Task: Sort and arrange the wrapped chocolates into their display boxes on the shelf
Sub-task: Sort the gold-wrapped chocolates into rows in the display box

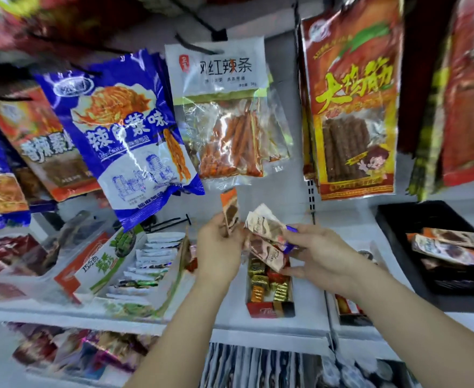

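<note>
Crinkled foil chocolate bars (266,228) pinched, both hands.

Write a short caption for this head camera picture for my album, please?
Left hand and right hand hold wrapped chocolates above a small display box on a shop shelf.

the white shelf (308,317) carried several boxes side by side. a red display box (270,308) of gold and red foil-wrapped chocolates (269,284) sat near the middle. to its left stood a white and green carton (95,273) filled with rows of flat white sachets (151,259), tilted toward the front edge. at the right end lay a black tray (392,219) holding long wrapped bars (448,247). blurred packets (3,261) lay at the far left.
</note>
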